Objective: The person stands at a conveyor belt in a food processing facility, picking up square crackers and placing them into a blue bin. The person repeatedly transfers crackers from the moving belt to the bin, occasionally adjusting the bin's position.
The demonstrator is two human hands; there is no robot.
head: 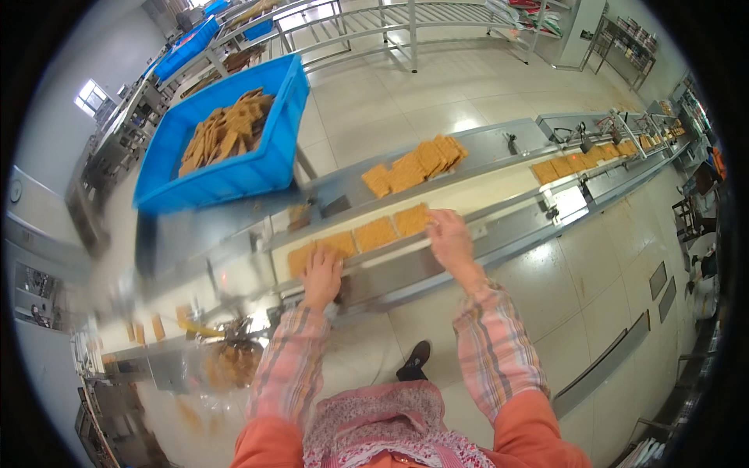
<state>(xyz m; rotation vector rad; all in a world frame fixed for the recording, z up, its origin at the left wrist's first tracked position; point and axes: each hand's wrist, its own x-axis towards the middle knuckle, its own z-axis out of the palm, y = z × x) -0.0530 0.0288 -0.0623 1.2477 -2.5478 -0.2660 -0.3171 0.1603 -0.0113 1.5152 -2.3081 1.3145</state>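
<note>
A row of flat orange-brown crisp pieces lies end to end on the pale conveyor belt. My left hand rests with its fingers on the left part of this row. At the row's right end, my right hand touches the last piece with its fingertips; whether it grips the piece is unclear. Beyond the belt, overlapping crisp pieces lie on the metal ledge. Farther along the belt to the right, another row of pieces lies near a metal fixture.
A blue plastic crate holding many brown pieces stands at the upper left. Metal rails border the belt on my side. Blurred machinery with a yellow part is at the lower left. A roller rack stands beyond the tiled floor.
</note>
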